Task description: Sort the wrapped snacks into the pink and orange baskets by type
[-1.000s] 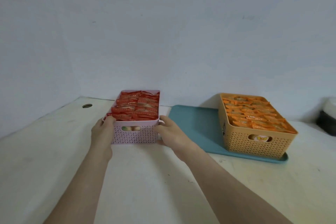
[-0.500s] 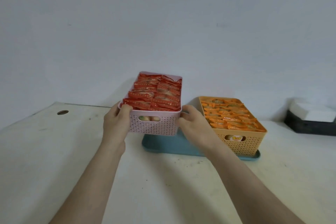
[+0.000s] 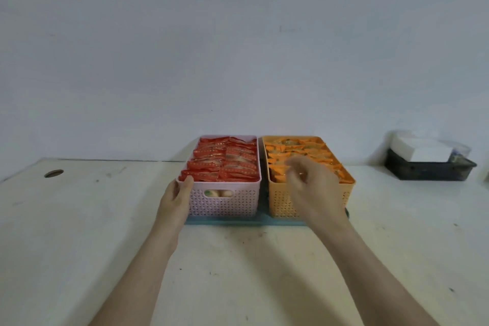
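Fingers (image 3: 186,183) of left hand (image 3: 175,198) clasp pink basket (image 3: 227,202) at near-left corner; right hand (image 3: 315,188) blurred, grasp untellable. Basket stiff, packed, likely heavyish: hold both ends.

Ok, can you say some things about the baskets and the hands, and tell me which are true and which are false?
1. The pink basket is full of red-wrapped snacks. True.
2. The orange basket stands left of the pink one. False: it stands on its right.
3. Both baskets stand on the teal tray. True.
4. The right hand holds the pink basket. False: the left hand holds its corner; the right hand is blurred in front of the orange basket.
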Demonstrator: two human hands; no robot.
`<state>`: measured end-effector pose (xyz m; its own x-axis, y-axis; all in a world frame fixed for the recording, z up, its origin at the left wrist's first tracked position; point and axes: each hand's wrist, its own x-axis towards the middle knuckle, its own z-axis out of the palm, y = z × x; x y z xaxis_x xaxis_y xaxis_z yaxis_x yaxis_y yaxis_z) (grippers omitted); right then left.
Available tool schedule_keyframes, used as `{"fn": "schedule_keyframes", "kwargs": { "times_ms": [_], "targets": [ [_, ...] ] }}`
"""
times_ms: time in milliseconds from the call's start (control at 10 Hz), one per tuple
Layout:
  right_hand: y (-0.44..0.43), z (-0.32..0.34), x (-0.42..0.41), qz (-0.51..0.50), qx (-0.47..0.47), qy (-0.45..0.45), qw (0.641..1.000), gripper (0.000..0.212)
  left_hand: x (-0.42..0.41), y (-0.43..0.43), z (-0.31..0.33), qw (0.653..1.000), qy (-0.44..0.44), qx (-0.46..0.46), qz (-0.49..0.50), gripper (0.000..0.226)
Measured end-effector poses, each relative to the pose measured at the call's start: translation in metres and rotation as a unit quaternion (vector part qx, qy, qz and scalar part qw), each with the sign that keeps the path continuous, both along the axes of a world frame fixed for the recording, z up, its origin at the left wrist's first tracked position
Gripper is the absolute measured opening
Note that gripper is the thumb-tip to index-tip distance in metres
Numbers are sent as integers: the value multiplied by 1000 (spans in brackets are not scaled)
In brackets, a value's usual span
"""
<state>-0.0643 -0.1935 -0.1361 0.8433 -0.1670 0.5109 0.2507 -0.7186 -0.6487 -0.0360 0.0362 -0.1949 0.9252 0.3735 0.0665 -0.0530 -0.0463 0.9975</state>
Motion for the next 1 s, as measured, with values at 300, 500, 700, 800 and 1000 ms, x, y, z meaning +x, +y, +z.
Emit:
{"fn": "schedule_keyframes", "kwargs": {
  "times_ms": [300, 500, 700, 800, 1000],
  "targets": [
    [-74, -25, 25, -16, 212, 149, 966, 20, -2, 5, -7, 995, 32, 97, 2, 41],
    [-76, -23, 26, 29, 234, 101, 966, 28, -1, 4, -8, 992, 30, 117, 33, 40],
    [-78, -28, 29, 4, 206, 85, 975, 33, -1, 0, -8, 991, 31, 122, 39, 51],
    [-84, -23, 23, -26, 167, 63, 984, 48, -9, 0, 13, 983, -20, 146, 114, 67],
    [-111, 42, -18, -30, 170, -128, 977, 29, -80, 17, 124, 959, -259, -104, 42, 18]
  ]
}}
